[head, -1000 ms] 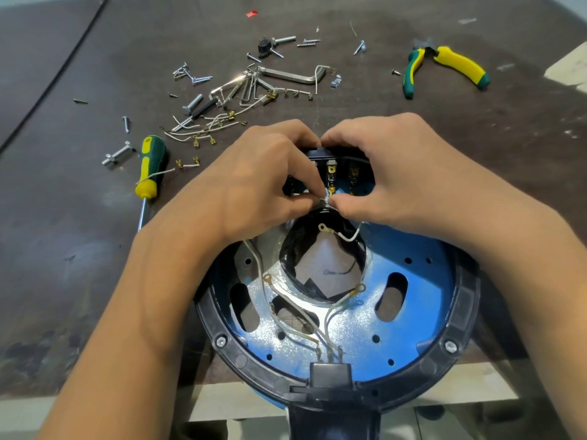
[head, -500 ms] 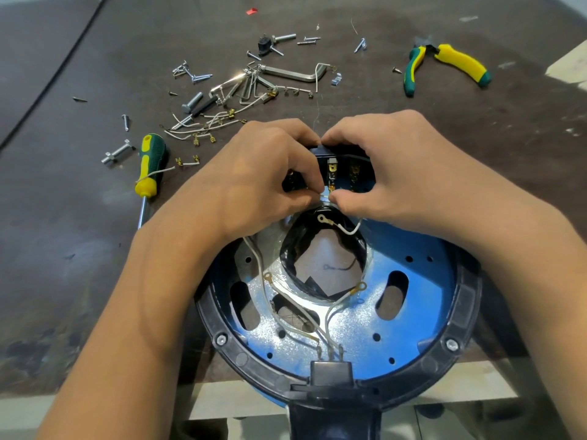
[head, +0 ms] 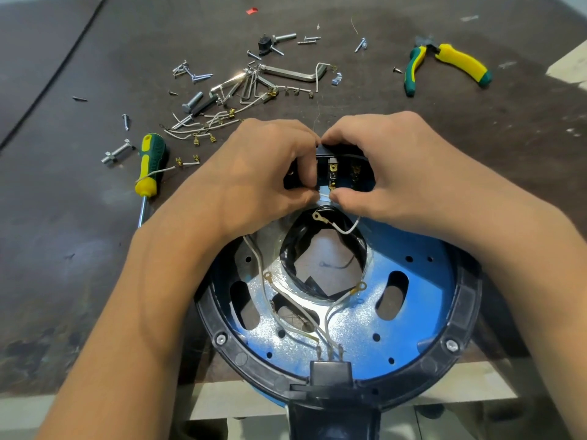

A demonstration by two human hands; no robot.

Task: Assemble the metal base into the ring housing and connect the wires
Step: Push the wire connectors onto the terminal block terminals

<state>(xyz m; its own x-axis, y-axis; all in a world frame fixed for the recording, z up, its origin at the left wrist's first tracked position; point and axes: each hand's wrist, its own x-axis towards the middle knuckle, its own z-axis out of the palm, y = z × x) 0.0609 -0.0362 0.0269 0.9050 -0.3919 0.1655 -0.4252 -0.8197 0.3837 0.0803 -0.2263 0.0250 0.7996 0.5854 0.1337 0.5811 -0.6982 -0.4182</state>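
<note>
At the left we see a screwdriver [head: 149, 168] lying on the table [head: 63, 223]. Our left hand [head: 254, 179] pinches the white wire [head: 324, 195] against the black terminal block [head: 344, 173]. Our right hand [head: 397, 173] grips that block, its thumb on the wire. Just below the hands, the blue metal base [head: 422, 328] sits inside the black ring housing [head: 470, 296] at the table's near edge. Pliers [head: 444, 66] lie at the far right.

Dark, scuffed tabletop [head: 63, 217] with pale front edge [head: 222, 395]

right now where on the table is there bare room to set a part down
Bare table left of the screwdriver shaft, and between the pliers and the right hand. A narrower gap between the screw pile and the pliers. Crowded: that pile beyond the left hand, and the housing, where both hands pinch a wire.
</note>
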